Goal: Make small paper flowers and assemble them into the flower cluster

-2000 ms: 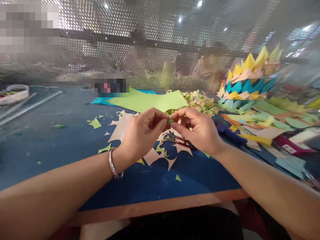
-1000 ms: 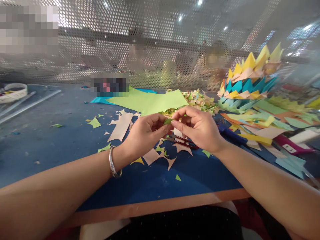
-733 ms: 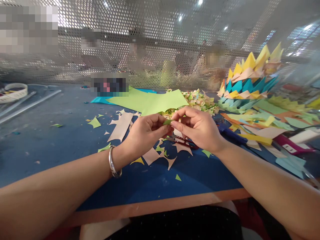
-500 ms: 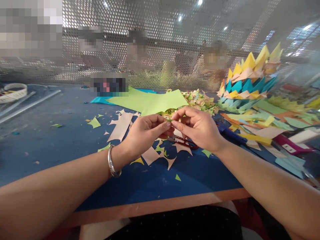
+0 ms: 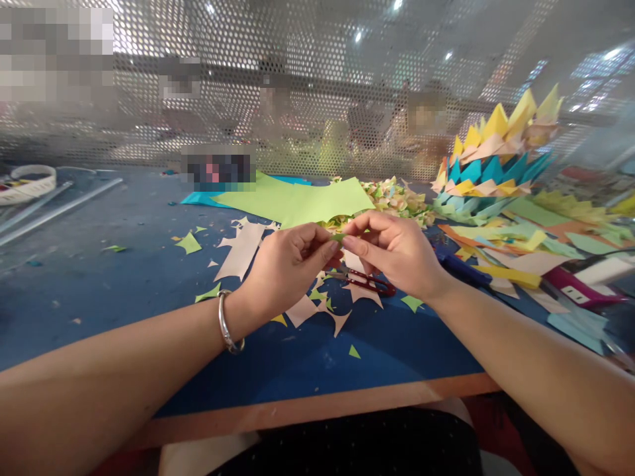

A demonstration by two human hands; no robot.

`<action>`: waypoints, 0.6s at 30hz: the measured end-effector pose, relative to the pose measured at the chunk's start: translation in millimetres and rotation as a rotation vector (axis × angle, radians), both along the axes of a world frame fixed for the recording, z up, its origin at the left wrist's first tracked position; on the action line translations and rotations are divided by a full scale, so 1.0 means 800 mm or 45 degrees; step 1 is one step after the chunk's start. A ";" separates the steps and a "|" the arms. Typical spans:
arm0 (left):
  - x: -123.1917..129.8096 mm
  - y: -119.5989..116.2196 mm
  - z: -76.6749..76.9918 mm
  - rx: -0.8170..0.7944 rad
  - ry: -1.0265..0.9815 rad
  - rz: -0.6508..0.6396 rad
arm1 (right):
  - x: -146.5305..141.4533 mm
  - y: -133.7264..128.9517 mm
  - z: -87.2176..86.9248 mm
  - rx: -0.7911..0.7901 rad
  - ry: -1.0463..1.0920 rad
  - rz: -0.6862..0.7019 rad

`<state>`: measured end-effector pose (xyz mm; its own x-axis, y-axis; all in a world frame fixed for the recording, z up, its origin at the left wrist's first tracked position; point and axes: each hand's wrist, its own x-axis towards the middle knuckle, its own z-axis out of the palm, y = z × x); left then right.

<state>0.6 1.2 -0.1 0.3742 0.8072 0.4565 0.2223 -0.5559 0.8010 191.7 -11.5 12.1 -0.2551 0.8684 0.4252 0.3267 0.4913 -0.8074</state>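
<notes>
A small green paper piece [image 5: 338, 237] is pinched between the fingertips of my left hand [image 5: 302, 254] and my right hand [image 5: 384, 250], raised above the table. Both hands are closed on it, and the fingers partly cover it. Just below them lies a pair of dark red scissors [image 5: 370, 283], its blades toward the left. Around the scissors are pale pink paper offcuts [image 5: 301, 311] with scalloped edges and small green scraps. Behind my hands is a large light green sheet [image 5: 302, 200], with curved bites cut from its lower edge.
A heap of small paper pieces [image 5: 399, 201] lies behind my right hand. A layered pointed paper model [image 5: 491, 168] stands back right, near paper strips [image 5: 533, 261], a blue tool [image 5: 461, 266] and a magenta object [image 5: 570, 285]. A white tape roll [image 5: 37, 180] is far left; perforated mesh [image 5: 307, 125] borders the back.
The fingertips have drawn slightly apart, and more of the green paper piece shows between them. The scissors are less covered. My left thumb has shifted a little.
</notes>
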 end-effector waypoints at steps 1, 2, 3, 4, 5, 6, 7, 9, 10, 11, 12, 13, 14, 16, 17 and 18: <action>-0.001 0.000 0.000 0.018 0.009 0.001 | 0.000 0.000 0.000 -0.003 0.003 0.001; -0.001 0.000 0.000 0.023 0.011 -0.009 | 0.000 0.000 0.001 -0.005 0.006 0.005; -0.002 0.000 0.000 0.019 0.011 -0.026 | 0.000 -0.001 0.001 -0.005 0.010 0.009; -0.001 0.000 0.000 0.008 0.009 -0.044 | 0.000 -0.001 0.001 -0.005 0.015 0.016; -0.001 0.000 0.000 -0.006 0.004 -0.064 | -0.001 -0.001 0.002 -0.006 0.018 0.022; 0.000 0.001 0.000 -0.027 0.000 -0.084 | -0.001 -0.002 0.002 -0.008 0.019 0.028; 0.000 0.001 0.000 -0.055 -0.002 -0.101 | -0.001 -0.002 0.002 -0.010 0.021 0.031; 0.002 0.002 -0.001 -0.128 -0.013 -0.136 | -0.001 -0.001 0.002 -0.017 0.024 0.039; 0.003 0.003 -0.001 -0.170 -0.025 -0.155 | -0.001 -0.001 0.001 -0.021 0.025 0.045; 0.004 0.003 -0.001 -0.212 -0.043 -0.173 | -0.001 0.000 0.001 -0.025 0.028 0.047; 0.004 0.004 -0.001 -0.252 -0.066 -0.189 | -0.001 0.000 0.001 -0.029 0.030 0.049; 0.004 0.004 -0.001 -0.287 -0.092 -0.206 | -0.001 0.000 0.001 -0.033 0.033 0.050; 0.005 0.004 -0.001 -0.318 -0.114 -0.220 | -0.001 0.000 0.001 -0.037 0.033 0.051; 0.005 0.004 -0.002 -0.366 -0.143 -0.238 | -0.001 0.000 0.001 -0.042 0.034 0.051; 0.005 0.004 -0.003 -0.379 -0.156 -0.244 | 0.000 0.000 0.001 -0.044 0.034 0.052; 0.005 0.004 -0.003 -0.385 -0.164 -0.249 | 0.000 0.000 0.001 -0.048 0.035 0.054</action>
